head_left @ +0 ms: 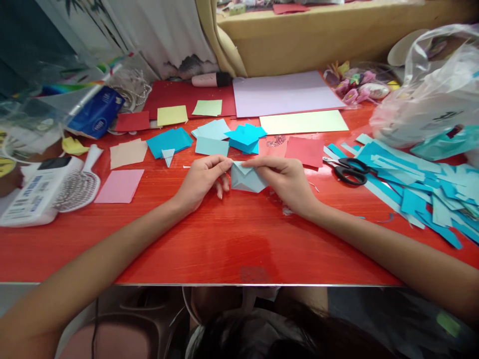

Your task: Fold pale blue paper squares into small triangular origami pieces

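Note:
A pale blue piece of folded paper (247, 180), with crease lines and a pointed flap, is held between my two hands over the red table. My left hand (205, 180) pinches its upper left corner between thumb and forefinger, the other fingers curled below. On the other side, my right hand (286, 180) grips the upper right part, forefinger stretched along the top edge. Just beyond lie pale blue squares (211, 145) and bright blue squares (247, 137). A small folded white-blue triangle (168, 156) rests against a bright blue stack (170, 142) to the left.
Black-handled scissors (350, 172) and a heap of blue paper strips (422, 184) lie right, below a plastic bag (430, 94). Pink squares (119, 186), a hairbrush (80, 187) and a white box (41, 189) are left. A lilac sheet (284, 94) lies at the back.

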